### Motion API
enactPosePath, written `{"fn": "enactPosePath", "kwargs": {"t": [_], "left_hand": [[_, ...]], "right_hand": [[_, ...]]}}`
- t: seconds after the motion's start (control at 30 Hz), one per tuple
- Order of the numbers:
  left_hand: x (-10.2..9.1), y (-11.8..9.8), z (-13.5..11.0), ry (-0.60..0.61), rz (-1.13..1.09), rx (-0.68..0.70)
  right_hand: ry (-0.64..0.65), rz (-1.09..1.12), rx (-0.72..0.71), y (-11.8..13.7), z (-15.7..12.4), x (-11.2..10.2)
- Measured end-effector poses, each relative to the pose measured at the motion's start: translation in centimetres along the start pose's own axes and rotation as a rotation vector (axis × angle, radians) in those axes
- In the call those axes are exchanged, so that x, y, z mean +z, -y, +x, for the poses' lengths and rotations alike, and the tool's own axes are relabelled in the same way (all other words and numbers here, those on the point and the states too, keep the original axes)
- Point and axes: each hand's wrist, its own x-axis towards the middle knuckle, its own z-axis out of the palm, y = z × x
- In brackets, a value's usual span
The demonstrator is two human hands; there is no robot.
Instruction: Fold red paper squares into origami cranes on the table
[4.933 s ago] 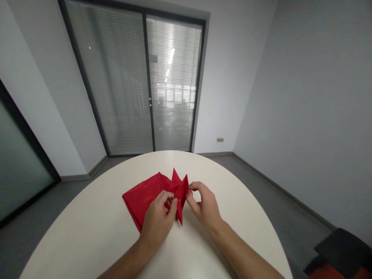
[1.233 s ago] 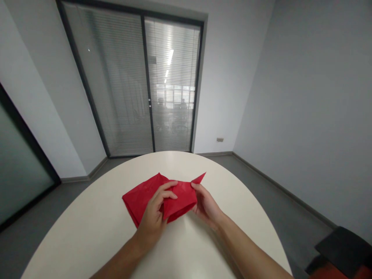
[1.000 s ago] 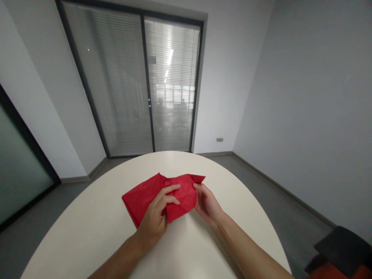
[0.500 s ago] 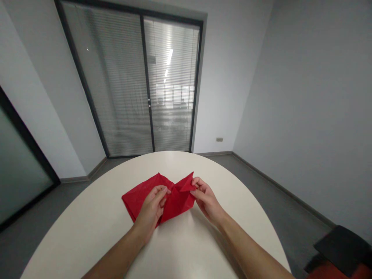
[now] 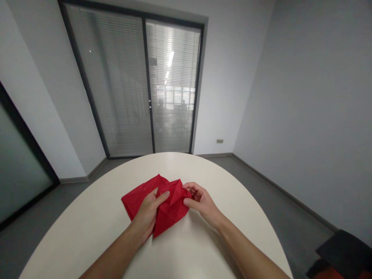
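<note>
A red sheet of thin paper, creased and partly folded, lies on a white round table. My left hand rests flat on its middle, fingers stretched out and pressing it down. My right hand is at the sheet's right edge, thumb and fingers pinched on a folded flap. The part of the paper under my left palm is hidden.
The table's curved far edge ends before a grey floor. A glass door with closed blinds stands behind. A dark chair with a red seat is at the lower right.
The raised right corner of the red paper has been folded down toward the middle. My right hand moved left and down with it. My left hand stayed pressing on the sheet.
</note>
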Motion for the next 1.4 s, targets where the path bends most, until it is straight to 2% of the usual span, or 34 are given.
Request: {"fn": "enactPosePath", "kwargs": {"t": [0.2,0.3,0.4,0.5,0.7,0.83,0.97,1.07,1.17,1.27,1.33,1.4], "left_hand": [[0.1,0.3,-0.2,-0.085,-0.011,-0.001],[0.2,0.2,-0.3,-0.113,-0.053,-0.065],[0.4,0.1,-0.4,-0.07,-0.075,-0.147],[0.4,0.1,-0.5,-0.024,-0.086,-0.137],[0.0,0.2,-0.5,0.054,-0.084,-0.115],[-0.2,0.0,-0.5,0.049,-0.062,-0.112],[-0.1,-0.3,-0.7,0.096,-0.066,-0.118],[-0.3,-0.2,-0.5,0.129,-0.038,-0.129],[-0.7,0.2,0.2,0.079,0.114,-0.009],[-0.7,0.3,0.4,-0.129,0.404,0.307],[-0.4,0.1,-0.1,-0.226,0.516,0.521],[-0.1,0.0,-1.0,-0.158,0.511,0.582]], "right_hand": [[-0.054,-0.114,0.023,0.3,0.0,-0.3],[-0.05,-0.069,0.02,0.2,0.1,-0.4],[-0.02,0.027,0.03,0.2,0.2,-0.4],[0.023,0.101,0.039,0.4,0.2,-0.5],[0.113,0.084,0.059,0.5,-0.1,-1.2],[0.182,0.104,0.148,0.3,-0.4,-1.4],[0.333,0.195,0.25,0.6,-0.7,-1.0],[0.396,0.224,0.278,0.9,-0.8,-0.6],[0.361,0.198,0.264,0.8,-0.9,-0.4],[0.253,0.147,0.195,0.7,-0.7,-0.3],[0.151,0.134,0.105,0.8,-0.4,-0.1],[0.052,0.143,0.021,0.9,0.0,0.1]]}}
